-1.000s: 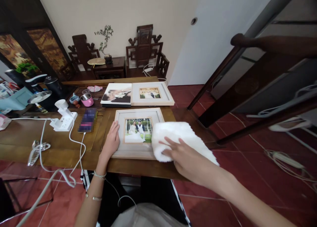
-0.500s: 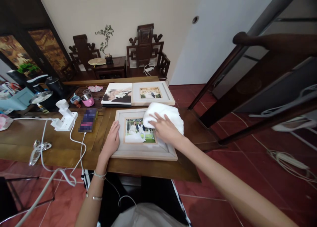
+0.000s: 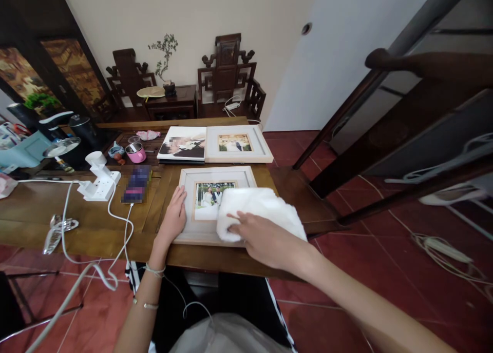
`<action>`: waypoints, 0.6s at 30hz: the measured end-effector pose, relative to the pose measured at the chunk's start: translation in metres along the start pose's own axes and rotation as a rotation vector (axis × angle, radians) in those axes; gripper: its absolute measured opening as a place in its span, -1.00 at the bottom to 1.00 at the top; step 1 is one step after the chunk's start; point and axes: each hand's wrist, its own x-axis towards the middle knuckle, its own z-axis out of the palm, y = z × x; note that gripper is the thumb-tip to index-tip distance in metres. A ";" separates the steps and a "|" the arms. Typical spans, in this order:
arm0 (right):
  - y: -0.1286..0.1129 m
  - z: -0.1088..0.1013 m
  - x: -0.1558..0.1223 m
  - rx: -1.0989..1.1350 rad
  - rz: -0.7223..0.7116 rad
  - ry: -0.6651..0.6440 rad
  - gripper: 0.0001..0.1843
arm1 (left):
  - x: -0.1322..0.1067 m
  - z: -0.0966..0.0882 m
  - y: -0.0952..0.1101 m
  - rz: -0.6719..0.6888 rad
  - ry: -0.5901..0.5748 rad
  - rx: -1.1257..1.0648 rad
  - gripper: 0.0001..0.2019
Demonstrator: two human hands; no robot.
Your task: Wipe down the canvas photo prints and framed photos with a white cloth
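Observation:
A pale picture frame (image 3: pixel 215 176) with a photo of two people lies flat near the table's front edge. My left hand (image 3: pixel 174 215) rests against its left border, fingers stretched out along it and the thumb hidden. Bunched under my right hand (image 3: pixel 262 235), a fluffy white cloth (image 3: pixel 265 201) covers the frame's lower right part and hangs past its right side. My right fingers are curled into the cloth and press it on the frame.
Behind lie a second picture frame (image 3: pixel 258 142) and a photo album (image 3: pixel 165 150). To the left are a phone (image 3: pixel 136 183), a white power strip (image 3: pixel 103 186) with trailing cables, a pink cup (image 3: pixel 135 153) and a clear hair clip (image 3: pixel 57 233). A dark wooden chair (image 3: pixel 346 132) stands right.
My right hand has slid the white cloth down toward me, from the frame's upper right to its lower right, where the cloth spreads wider. My left hand stays at the left border.

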 end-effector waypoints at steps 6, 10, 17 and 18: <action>-0.013 0.009 0.003 0.116 0.012 0.056 -0.44 | 0.000 0.000 0.001 -0.007 -0.019 0.007 -0.56; 0.024 0.025 0.042 -0.004 0.085 0.189 -0.38 | 0.000 0.000 0.002 -0.013 -0.021 0.004 -0.56; 0.067 0.025 0.091 -0.097 0.175 0.233 -0.41 | -0.001 -0.001 0.003 -0.004 -0.009 0.008 -0.56; 0.065 0.025 0.091 -0.099 0.166 0.214 -0.41 | -0.001 -0.001 0.003 -0.004 -0.007 0.003 -0.56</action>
